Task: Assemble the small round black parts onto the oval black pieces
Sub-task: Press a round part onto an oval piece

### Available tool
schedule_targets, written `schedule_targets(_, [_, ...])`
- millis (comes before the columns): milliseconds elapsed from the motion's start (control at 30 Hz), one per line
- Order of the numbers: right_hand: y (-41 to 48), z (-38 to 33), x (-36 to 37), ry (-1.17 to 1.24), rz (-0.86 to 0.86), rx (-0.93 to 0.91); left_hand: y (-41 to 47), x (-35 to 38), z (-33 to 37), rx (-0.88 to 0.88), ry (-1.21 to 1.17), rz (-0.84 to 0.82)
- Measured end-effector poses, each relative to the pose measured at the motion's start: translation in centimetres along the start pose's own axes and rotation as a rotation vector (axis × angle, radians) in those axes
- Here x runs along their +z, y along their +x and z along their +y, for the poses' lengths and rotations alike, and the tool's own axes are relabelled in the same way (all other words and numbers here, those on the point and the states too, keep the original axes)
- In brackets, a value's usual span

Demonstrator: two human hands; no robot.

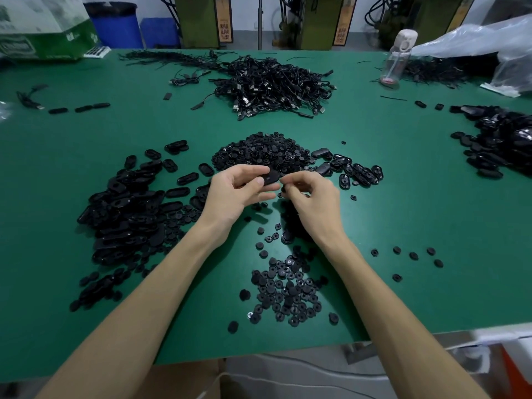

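My left hand (234,191) holds an oval black piece (270,178) between thumb and fingers, above the middle of the green table (403,197). My right hand (311,197) is right beside it, its fingertips pinching a small round black part (283,188) at the oval piece's right end. A heap of oval pieces (126,211) lies to the left. Small round parts form a mound (262,152) behind my hands and a scatter (285,295) near the front edge.
A tangle of black cables (276,84) lies at the back centre. More oval pieces (357,171) sit right of the mound, and a dark pile (501,139) at the far right. A clear bottle (398,59) and plastic bags (489,41) stand back right.
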State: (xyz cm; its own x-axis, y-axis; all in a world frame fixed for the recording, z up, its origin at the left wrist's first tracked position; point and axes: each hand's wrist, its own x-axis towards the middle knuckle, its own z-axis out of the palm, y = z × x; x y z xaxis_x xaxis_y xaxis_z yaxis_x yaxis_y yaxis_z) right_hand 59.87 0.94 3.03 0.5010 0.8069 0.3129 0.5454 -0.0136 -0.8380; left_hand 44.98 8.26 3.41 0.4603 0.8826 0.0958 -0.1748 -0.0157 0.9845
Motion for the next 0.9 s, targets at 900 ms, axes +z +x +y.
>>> schedule_targets(900, [-0.09, -0.03, 0.01, -0.047, -0.055, -0.094, 0.11, 0.33, -0.35, 0.056, 0.365, 0.019])
